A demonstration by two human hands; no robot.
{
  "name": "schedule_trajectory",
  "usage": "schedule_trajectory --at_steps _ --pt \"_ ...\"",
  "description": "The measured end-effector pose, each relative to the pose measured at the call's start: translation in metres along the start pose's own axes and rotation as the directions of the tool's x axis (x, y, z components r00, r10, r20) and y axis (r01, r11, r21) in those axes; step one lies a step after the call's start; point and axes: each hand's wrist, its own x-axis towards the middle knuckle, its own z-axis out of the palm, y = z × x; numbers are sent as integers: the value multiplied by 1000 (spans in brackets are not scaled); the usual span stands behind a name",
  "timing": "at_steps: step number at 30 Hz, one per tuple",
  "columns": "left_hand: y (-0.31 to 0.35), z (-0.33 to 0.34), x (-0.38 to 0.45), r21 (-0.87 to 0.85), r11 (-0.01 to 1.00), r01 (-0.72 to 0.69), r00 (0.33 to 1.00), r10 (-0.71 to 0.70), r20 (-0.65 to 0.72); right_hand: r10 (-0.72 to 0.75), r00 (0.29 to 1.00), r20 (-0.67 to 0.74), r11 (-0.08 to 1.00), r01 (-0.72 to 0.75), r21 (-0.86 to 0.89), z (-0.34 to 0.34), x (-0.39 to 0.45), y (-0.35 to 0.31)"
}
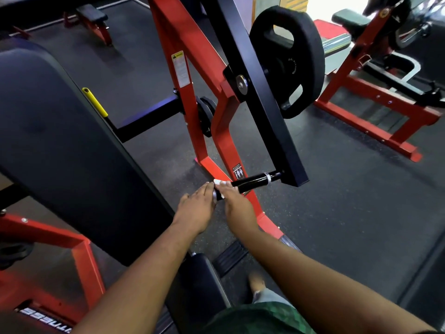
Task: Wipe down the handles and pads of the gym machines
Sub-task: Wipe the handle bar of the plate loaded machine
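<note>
Low beside red frame, black handle juts from black lever arm. Right hand curled over handle's near end, gripping white cloth; left hand fingers straight, touching end cap. Weight plate above.

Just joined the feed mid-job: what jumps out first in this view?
Both hands meet at the near end of the black handle in the centre: the right hand presses a white cloth onto it, the left hand touches its end cap. Above, a black weight plate hangs on the red frame. A big black back pad fills the left.
</note>
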Motion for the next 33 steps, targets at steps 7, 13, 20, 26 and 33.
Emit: schedule_trajectory --at_steps 7,13,20,26,33 --pt "-1 -3 -2 34 999 -22 1000 21 21 192 924 -330 977 -149 151 -50 -2 25" --pt "0 -3 -2 42 999 -31 1000 30 9 98 991 -92 988 -107 -107 -5 9 26" --pt "-3 -3 -1 46 998 -42 999 41 16 178 924 -338 929 -44 367 -11 -34 5" --pt "-1 -4 -2 50 998 -31 999 30 20 835 491 -251 401 -230 887 -29 24 51" --pt "-2 -1 1 42 999 -26 999 25 21 841 540 29 63 -151 987 29 8 -16"
